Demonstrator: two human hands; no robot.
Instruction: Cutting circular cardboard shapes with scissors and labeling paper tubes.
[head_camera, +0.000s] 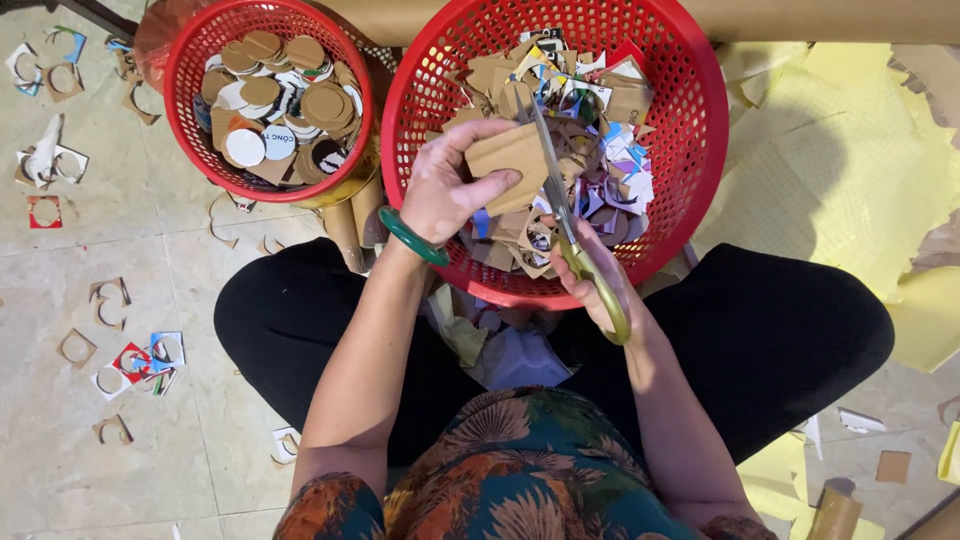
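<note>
The person sits on the floor (150, 260) with a big red basket (700, 130) between the knees. The right hand (598, 285) is wrapped around the gold handles of the scissors (560, 215), and the blades point up into a piece of brown card (510, 160). The left hand (450, 185), with a green bangle (412, 238) on its wrist, pinches that card above the basket. Farther off, a small red basket (190, 60) holds round card pieces (262, 92). Yellow paper (850, 170) lies to the right.
</note>
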